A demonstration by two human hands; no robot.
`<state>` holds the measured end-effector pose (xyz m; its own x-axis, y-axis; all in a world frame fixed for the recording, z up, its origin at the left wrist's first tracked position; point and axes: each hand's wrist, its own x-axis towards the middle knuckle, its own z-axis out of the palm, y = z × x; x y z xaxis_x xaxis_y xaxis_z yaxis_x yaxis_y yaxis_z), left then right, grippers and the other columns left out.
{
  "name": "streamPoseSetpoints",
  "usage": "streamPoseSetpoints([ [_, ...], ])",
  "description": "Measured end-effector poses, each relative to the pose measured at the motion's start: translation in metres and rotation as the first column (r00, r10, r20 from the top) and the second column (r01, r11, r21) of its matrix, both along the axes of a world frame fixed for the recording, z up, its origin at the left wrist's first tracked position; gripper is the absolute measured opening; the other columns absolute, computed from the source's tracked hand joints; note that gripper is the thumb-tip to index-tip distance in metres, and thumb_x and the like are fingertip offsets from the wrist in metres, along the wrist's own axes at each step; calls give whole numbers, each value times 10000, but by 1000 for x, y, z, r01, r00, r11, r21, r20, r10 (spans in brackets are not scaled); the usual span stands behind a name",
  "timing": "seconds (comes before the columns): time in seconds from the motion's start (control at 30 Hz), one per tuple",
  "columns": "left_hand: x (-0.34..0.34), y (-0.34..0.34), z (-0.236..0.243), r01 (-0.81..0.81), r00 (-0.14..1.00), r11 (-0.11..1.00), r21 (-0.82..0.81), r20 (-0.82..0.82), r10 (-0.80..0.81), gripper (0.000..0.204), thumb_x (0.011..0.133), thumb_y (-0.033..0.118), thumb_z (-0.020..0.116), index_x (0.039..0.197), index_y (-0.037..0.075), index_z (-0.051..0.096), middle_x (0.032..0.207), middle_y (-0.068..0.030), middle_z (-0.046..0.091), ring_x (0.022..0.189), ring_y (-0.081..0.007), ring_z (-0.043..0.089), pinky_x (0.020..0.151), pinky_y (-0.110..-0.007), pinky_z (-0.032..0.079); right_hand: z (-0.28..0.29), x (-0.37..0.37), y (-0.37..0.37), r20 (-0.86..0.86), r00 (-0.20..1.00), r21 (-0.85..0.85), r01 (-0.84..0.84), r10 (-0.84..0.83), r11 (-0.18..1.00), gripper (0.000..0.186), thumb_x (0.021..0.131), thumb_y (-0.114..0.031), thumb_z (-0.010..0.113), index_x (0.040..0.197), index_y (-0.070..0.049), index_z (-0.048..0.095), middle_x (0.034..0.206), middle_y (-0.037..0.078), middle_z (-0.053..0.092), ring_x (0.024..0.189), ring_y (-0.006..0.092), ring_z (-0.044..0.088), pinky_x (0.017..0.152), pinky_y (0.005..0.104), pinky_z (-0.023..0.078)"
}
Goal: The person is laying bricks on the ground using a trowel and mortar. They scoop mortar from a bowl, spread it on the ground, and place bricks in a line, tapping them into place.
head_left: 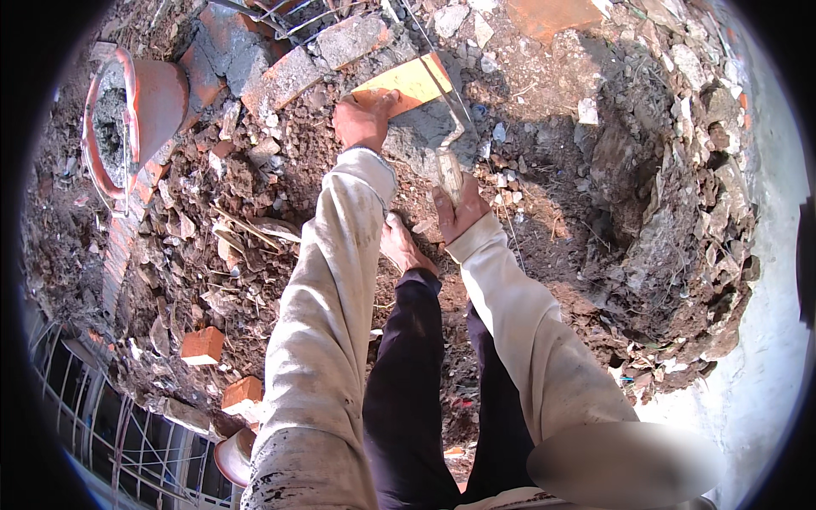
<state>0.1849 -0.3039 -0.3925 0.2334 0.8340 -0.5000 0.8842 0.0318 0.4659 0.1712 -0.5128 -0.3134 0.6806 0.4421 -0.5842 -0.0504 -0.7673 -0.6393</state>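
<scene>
Terracotta-coloured with a rounded wall, a wide-mouthed bucket [161, 98] leans at the upper left edge of the rubble-strewn brown soil [544, 212], its mouth turned left; lumpy grey mortar [109, 115] lies inside it, and a thin handle hangs across its rim; a second reddish round container [234, 455] shows near the soil's lower left edge, partly behind the left sleeve, so its contents cannot be told.

Soil covers most of the ground, crumbly and mixed with angular stones and pale chips; two small orange brick pieces [202, 346] sit toward its lower left edge, square-cornered and rough; a course of mortar-smeared grey bricks [348, 42] curves along its upper edge; a taut pale string [512, 234] runs down past the work.

Smooth-faced and vivid, a yellow-orange rectangular brick [408, 85] lies at the near side of that course, with a damp, smeared grey mortar patch [421, 140] along its near edge; the left hand [364, 119] is clamped on the brick's near left corner, thumb against its top; the right hand [463, 212], apart from the left and nearer the body, is closed around a wooden-handled trowel [450, 174], whose bent metal neck rises toward the brick's right end.
</scene>
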Motion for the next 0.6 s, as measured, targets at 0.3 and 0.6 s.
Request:
streamPoseSetpoints([
  [0.3, -1, 1, -5, -58, 998, 993, -99, -11, 57, 524, 572, 378, 848, 830, -46, 680, 814, -197, 679, 785, -311, 664, 762, -372, 497, -32, 11, 11, -28, 999, 29, -45, 46, 999, 397, 908, -293, 510, 1121, 2, 350, 859, 342, 587, 818, 503, 581, 660, 499, 473],
  [0.6, 3, -1, -7, -43, 999, 998, -41, -31, 42, 588, 562, 413, 836, 886, -50, 677, 889, -218, 676, 848, -310, 667, 810, -362, 498, -35, 17, 15, -97, 988, -134, -130, 118, 982, 356, 897, -289, 485, 1039, -9, 317, 784, 307, 614, 742, 497, 595, 654, 529, 485],
])
